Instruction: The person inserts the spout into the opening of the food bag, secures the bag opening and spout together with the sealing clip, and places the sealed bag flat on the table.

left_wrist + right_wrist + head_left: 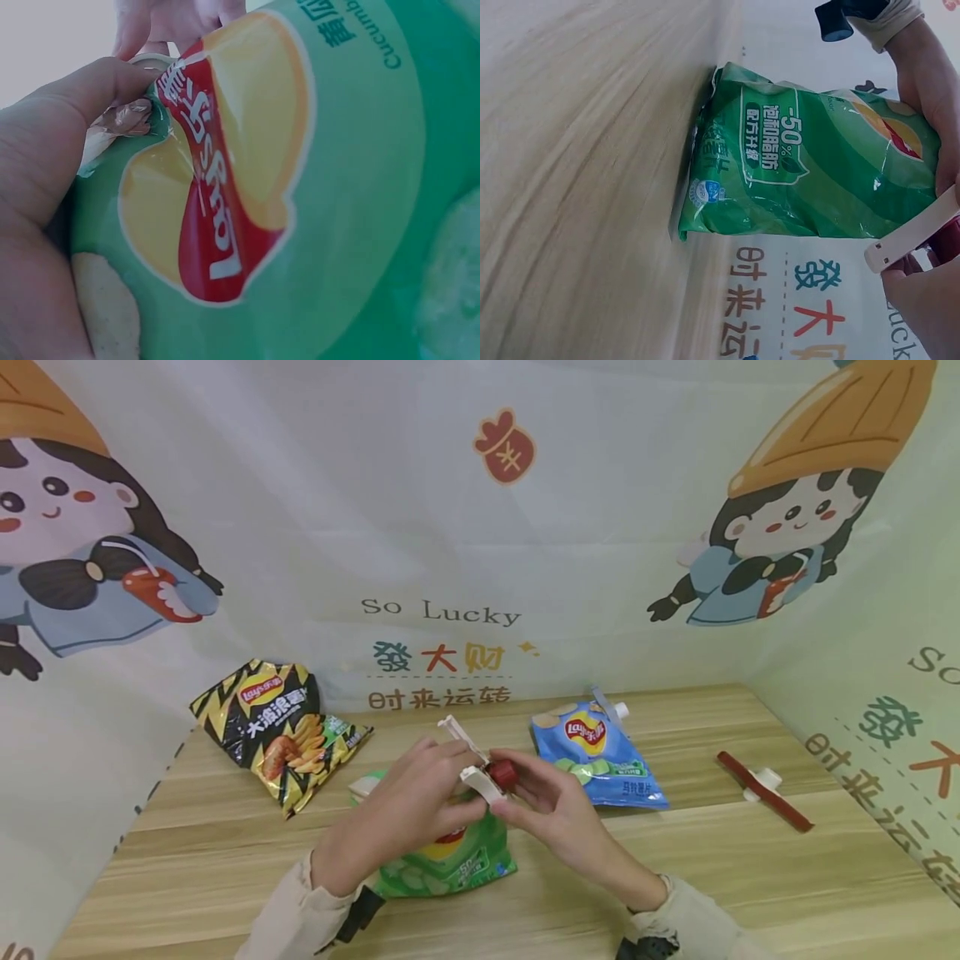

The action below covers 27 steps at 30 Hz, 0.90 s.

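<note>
Sealing under way

The left hand (pixel 408 797) grips the top of a green plastic chip bag (pixel 453 860) beneath both hands; the right hand (pixel 558 802) pinches a red-capped white plastic clip (pixel 482 783), arms splayed, beside it. The shiny blue bag (pixel 596 756) appears clipped already; closing this clip seems left.

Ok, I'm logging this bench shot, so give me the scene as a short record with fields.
Left hand: pinches the green chip bag near its top
Right hand: holds a white clip with a red cap
Left side: black and yellow chip bag, lying on the table
Behind right hand: blue chip bag, a white cap at its top
Far right: red strip with a white piece, on the table
</note>
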Available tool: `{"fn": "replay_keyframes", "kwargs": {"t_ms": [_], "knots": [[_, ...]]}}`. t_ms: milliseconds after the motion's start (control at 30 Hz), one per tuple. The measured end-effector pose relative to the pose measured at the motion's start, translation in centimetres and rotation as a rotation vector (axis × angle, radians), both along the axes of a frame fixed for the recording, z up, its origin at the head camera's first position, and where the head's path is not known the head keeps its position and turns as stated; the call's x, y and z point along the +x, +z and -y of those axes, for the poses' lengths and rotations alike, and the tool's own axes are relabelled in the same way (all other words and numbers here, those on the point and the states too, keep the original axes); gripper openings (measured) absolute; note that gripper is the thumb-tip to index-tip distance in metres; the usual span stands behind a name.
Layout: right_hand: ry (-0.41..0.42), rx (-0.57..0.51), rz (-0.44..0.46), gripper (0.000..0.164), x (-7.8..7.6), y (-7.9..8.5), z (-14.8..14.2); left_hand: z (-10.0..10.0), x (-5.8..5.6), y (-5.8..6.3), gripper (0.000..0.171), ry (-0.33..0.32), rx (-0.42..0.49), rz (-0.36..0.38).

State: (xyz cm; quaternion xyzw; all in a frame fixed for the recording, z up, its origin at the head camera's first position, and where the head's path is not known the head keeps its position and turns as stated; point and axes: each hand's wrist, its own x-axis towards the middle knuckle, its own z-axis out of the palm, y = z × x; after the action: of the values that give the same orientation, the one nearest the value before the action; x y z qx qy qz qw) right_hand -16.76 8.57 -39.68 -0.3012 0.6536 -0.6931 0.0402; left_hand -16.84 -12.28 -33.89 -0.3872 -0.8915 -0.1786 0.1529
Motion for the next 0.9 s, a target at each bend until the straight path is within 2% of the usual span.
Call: {"fn": "replay_keyframes", "kwargs": {"t_ms": [167,400,600,700,833,900], "knots": [[-0.017,-0.027,-0.01,0.052,-0.1,-0.4,-0.1,-0.4,0.0,-0.1,0.015,0.012,0.019,-0.025],[-0.066,-0.063,0.008,0.048,-0.3,-0.6,-0.2,-0.8,0.2,-0.2,0.046,0.04,0.048,-0.065],[-0.081,-0.067,0.024,0.047,-0.3,-0.5,-0.1,-0.6,0.0,-0.3,0.082,-0.001,0.084,-0.141],[-0.094,-0.073,0.023,0.045,-0.4,-0.6,0.0,-0.5,-0.1,-0.2,0.091,-0.013,0.095,-0.174],[-0.106,-0.086,0.031,0.045,-0.3,-0.6,0.0,-0.3,0.4,0.5,0.096,0.051,0.087,-0.208],[-0.113,-0.086,0.036,0.045,-0.3,-0.6,0.0,0.1,0.7,1.1,0.092,0.097,0.082,-0.224]]}}
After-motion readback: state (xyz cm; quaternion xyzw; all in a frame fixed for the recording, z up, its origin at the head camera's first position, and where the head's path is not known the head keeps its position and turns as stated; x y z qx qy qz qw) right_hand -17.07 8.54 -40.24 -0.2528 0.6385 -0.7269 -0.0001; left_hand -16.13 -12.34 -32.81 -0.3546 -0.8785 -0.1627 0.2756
